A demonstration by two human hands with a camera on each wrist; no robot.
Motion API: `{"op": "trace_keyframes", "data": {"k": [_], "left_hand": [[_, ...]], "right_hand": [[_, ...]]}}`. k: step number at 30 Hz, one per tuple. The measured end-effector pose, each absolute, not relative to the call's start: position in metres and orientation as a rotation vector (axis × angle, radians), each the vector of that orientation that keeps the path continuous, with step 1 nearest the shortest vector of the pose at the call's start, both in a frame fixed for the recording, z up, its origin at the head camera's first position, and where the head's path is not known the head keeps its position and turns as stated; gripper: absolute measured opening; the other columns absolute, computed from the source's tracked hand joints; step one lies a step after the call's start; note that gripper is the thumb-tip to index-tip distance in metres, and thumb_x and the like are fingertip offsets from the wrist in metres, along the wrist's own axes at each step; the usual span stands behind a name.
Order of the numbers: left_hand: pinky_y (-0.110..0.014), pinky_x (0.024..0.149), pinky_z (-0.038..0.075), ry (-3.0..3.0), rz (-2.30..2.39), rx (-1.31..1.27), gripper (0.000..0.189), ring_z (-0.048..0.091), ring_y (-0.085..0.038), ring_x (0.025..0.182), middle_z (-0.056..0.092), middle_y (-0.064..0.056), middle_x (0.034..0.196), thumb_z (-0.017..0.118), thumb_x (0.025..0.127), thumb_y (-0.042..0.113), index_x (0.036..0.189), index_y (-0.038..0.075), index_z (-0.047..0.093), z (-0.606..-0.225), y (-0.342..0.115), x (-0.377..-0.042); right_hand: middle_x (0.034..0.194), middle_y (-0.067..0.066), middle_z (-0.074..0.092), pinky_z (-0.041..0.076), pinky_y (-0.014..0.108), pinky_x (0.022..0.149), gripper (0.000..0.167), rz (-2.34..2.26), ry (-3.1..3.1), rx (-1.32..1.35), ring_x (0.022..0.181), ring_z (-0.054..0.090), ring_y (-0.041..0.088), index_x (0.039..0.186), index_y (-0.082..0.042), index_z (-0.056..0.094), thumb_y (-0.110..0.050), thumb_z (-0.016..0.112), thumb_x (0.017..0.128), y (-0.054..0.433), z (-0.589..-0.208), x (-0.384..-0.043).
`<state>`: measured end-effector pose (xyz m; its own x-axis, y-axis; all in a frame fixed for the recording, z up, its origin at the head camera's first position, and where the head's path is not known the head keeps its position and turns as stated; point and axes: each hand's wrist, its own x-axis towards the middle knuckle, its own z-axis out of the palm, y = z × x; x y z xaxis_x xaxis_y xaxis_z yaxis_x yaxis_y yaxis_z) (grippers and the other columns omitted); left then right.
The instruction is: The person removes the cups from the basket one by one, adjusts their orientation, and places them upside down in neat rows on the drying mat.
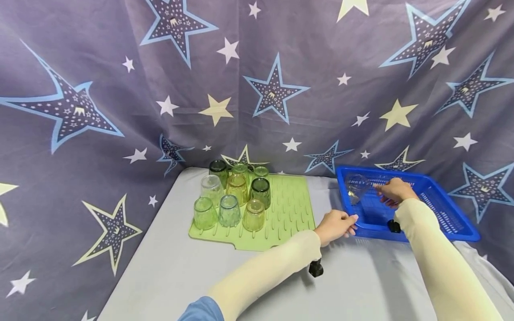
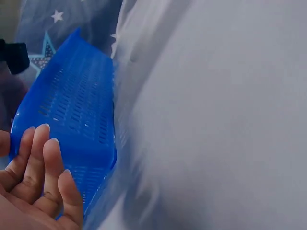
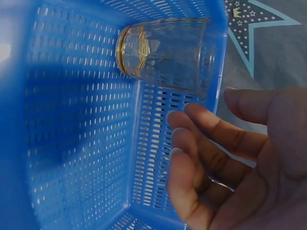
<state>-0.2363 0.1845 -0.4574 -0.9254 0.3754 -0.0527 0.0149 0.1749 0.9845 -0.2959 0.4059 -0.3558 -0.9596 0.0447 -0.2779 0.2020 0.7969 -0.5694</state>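
Observation:
A clear drinking glass [image 1: 356,186] stands in the back left corner of the blue plastic basket [image 1: 363,229]. In the right wrist view the glass [image 3: 168,55] shows a yellowish base. Loosely bent, the fingers of my right hand [image 1: 395,191] are over the basket, just right of the glass and apart from it, with nothing in them. My left hand [image 1: 336,226] grips the rim at the basket's front left corner. Seen from the left wrist, its fingers [image 2: 36,165] lie along the outer wall, with the thumb at the rim.
Left of the basket lies a green drying mat [image 1: 291,205]. Several upturned glasses stand on its left half, among them a dark green glass [image 1: 260,191] and a yellow glass [image 1: 254,216]. A white cloth [image 1: 168,267] covers the table, and a star-patterned curtain [image 1: 225,147] hangs behind.

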Motion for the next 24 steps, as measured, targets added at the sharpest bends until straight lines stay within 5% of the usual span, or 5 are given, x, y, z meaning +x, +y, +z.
{"op": "trace_keyframes", "data": {"k": [6,14,20,24], "left_hand": [[-0.024,0.051,0.041,2.068,1.86,0.25,0.034,0.054,-0.009,0.052,0.07,-0.004,0.066,0.066,0.103,0.03,0.078,0.008,0.074,-0.449,0.185,-0.232],[-0.023,0.049,0.04,2.004,1.86,0.242,0.037,0.054,-0.008,0.051,0.068,-0.003,0.065,0.066,0.103,0.03,0.085,0.0,0.076,-0.45,0.181,-0.232],[-0.02,0.045,0.039,1.948,1.858,0.25,0.038,0.053,-0.008,0.05,0.068,-0.003,0.064,0.066,0.103,0.028,0.086,-0.004,0.076,-0.452,0.18,-0.236],[-0.021,0.047,0.04,1.959,1.837,0.255,0.038,0.055,-0.009,0.051,0.069,-0.004,0.065,0.066,0.103,0.029,0.086,-0.004,0.076,-0.452,0.178,-0.239]], "right_hand": [[0.078,0.012,0.072,0.059,0.037,0.062,0.05,-0.93,2.728,0.228,0.065,0.066,0.021,0.107,0.014,0.067,-0.033,0.05,0.108,0.402,-0.362,-0.307],[0.072,0.012,0.067,0.058,0.034,0.058,0.047,-0.953,2.695,0.27,0.062,0.065,0.02,0.103,0.017,0.066,-0.026,0.049,0.107,0.395,-0.377,-0.315],[0.062,0.006,0.064,0.056,0.031,0.055,0.023,-0.91,2.692,0.244,0.054,0.063,0.015,0.082,0.007,0.067,-0.008,0.052,0.09,0.393,-0.379,-0.314],[0.063,0.004,0.063,0.055,0.029,0.055,0.023,-0.923,2.63,0.207,0.055,0.062,0.014,0.077,0.001,0.064,-0.005,0.048,0.092,0.393,-0.378,-0.315]]}}
